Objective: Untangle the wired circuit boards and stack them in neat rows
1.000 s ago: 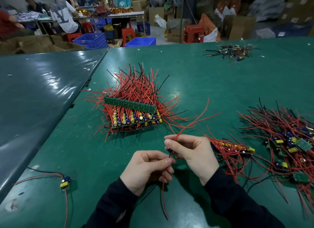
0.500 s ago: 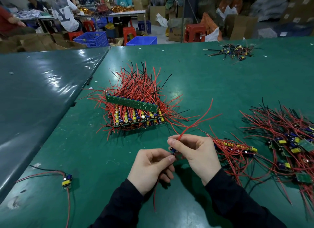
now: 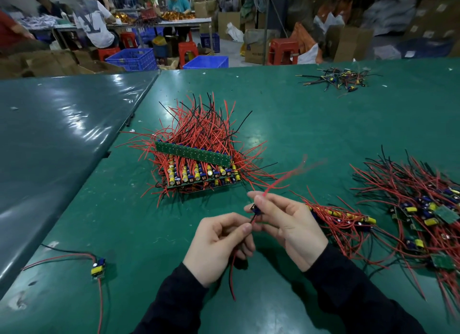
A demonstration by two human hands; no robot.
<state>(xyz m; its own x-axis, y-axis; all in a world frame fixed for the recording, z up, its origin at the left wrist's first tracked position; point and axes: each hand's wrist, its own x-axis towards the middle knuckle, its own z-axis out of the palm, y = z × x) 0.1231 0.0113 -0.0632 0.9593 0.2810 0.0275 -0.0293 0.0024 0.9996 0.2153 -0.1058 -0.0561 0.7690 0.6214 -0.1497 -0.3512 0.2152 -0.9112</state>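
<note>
Hands work close together above the green table (image 3: pixel 323 124). Right hand (image 3: pixel 291 230) pinches a small board (image 3: pixel 256 210) between thumb and fingers; left hand (image 3: pixel 219 244) pinches its red wires (image 3: pixel 231 276) just below. The neat stack (image 3: pixel 199 170) lies further away, the tangled pile (image 3: pixel 423 209) on the right. I think a risk is that the loose wires, swinging, catch in the small bundle (image 3: pixel 341 215) beside the right hand, or that a hard pull tears a wire from the board.
</note>
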